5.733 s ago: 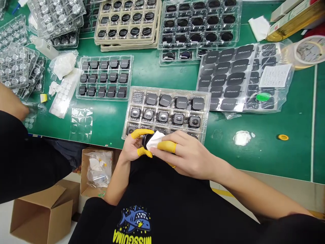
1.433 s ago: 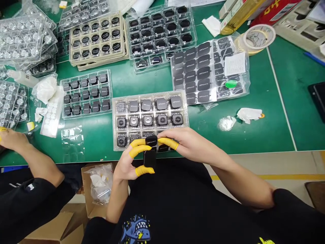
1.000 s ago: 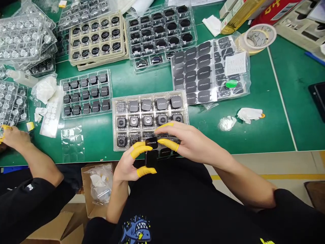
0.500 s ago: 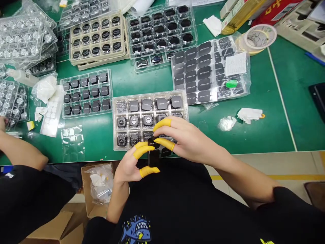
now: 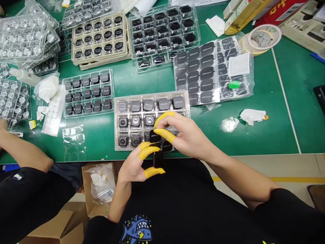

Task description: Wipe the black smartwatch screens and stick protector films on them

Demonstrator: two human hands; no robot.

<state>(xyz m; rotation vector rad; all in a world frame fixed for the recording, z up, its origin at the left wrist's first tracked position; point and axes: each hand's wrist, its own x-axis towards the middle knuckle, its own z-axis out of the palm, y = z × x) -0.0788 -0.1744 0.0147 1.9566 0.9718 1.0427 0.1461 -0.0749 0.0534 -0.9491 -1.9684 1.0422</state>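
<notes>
My left hand (image 5: 134, 165), with yellow finger cots on its fingers, grips a small black square case (image 5: 158, 159) edge-on between thumb and fingers. My right hand (image 5: 187, 137), also wearing yellow cots, pinches a black rounded-square label (image 5: 154, 136) with pale lettering just above the case. Behind both hands lies a clear plastic tray (image 5: 123, 106) holding dark square units, some with lettered tops and some showing round fittings. Another black lettered label (image 5: 167, 146) shows below my right fingers; what it lies on is partly hidden.
A second tray of black units (image 5: 87, 94) lies to the left. A bagged label sheet (image 5: 200, 73) is at the right, near a tape roll (image 5: 264, 36). More stacked trays (image 5: 99, 37) stand behind. A co-worker's arm (image 5: 27, 149) reaches in at the left.
My left hand has shifted slightly right with the case. My right hand has risen a little with the label, whose lettered face now shows more fully.
</notes>
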